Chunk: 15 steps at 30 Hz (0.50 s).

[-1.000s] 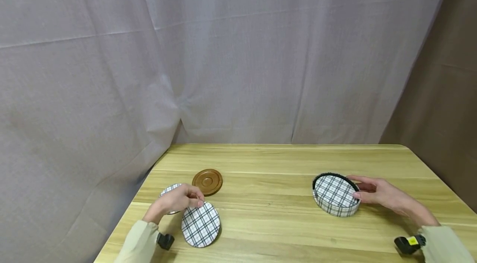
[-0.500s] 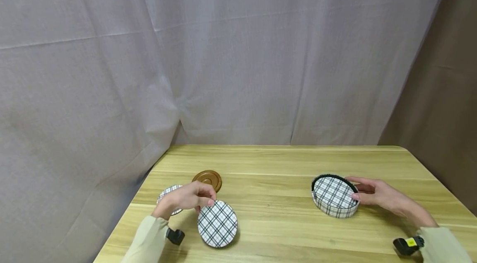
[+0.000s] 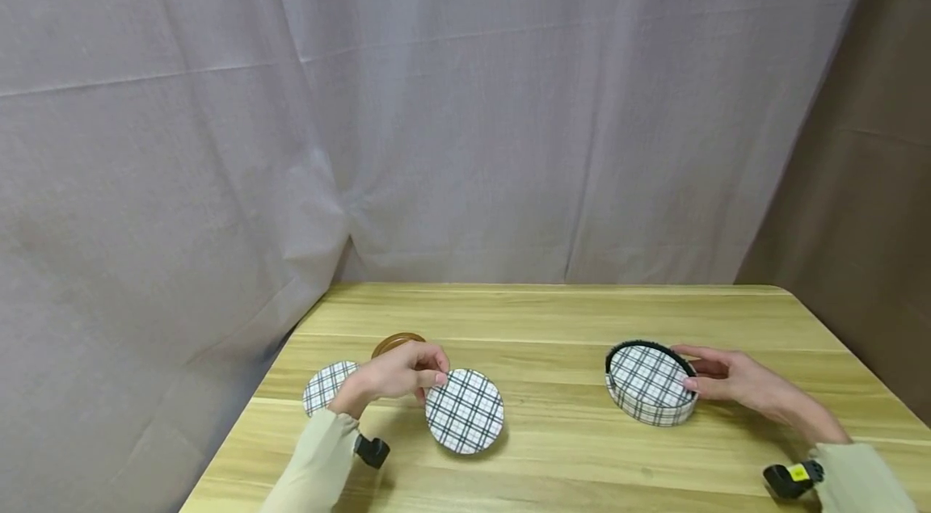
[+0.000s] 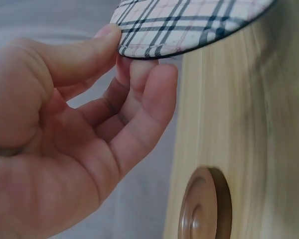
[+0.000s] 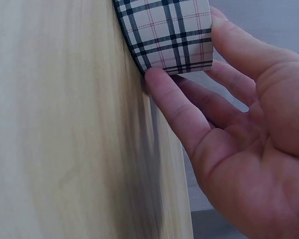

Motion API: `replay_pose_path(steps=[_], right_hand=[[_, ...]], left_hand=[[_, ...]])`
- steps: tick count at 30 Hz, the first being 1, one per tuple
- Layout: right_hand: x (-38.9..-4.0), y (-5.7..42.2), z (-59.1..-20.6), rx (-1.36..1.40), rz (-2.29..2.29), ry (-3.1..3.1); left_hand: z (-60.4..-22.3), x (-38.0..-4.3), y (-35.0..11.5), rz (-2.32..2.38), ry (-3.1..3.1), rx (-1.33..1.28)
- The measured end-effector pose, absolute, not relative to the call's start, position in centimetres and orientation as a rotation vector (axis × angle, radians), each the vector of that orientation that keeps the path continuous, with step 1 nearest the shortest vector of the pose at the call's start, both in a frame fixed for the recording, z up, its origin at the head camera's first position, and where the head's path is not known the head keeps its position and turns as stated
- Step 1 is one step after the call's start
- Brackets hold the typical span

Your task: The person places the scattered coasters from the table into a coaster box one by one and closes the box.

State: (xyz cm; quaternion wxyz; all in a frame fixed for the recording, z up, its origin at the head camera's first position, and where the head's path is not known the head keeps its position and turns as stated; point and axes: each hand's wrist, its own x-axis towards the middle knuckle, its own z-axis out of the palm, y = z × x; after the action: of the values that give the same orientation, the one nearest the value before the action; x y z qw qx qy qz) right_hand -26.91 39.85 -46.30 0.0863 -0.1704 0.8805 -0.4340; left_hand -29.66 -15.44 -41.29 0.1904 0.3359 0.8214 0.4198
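A round plaid coaster [image 3: 465, 414] hangs above the left half of the table, its near-left edge pinched between the thumb and fingers of my left hand [image 3: 398, 372]. In the left wrist view the coaster [image 4: 189, 25] shows a dark rim and the thumb lies on its patterned face. Over on the right, my right hand [image 3: 743, 385] grips the right side of a round plaid coaster holder [image 3: 652, 413]. Inside it lies a matching coaster [image 3: 650, 374]. The right wrist view has fingertips against the holder's side wall [image 5: 167, 35].
Another plaid coaster [image 3: 327, 388] lies at the left of the wooden table [image 3: 553, 335], partly behind my left wrist. Behind my left hand is a brown wooden disc [image 3: 393, 343], partly covered. A grey curtain [image 3: 465, 133] hangs along the table's far edge.
My left hand has carried the pinched coaster to the right and slightly farther from me, away from the other coaster and across the wooden disc. The right hand and holder have barely moved.
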Motion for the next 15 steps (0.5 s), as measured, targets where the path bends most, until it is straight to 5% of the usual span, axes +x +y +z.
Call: replay_pose_path(steps=[15], right_hand=[[-27.0, 40.0, -46.5, -0.549, -1.318, 2.588]], left_hand=[[-41.8, -30.9, -10.5, 1.308, 2.271, 0.886]])
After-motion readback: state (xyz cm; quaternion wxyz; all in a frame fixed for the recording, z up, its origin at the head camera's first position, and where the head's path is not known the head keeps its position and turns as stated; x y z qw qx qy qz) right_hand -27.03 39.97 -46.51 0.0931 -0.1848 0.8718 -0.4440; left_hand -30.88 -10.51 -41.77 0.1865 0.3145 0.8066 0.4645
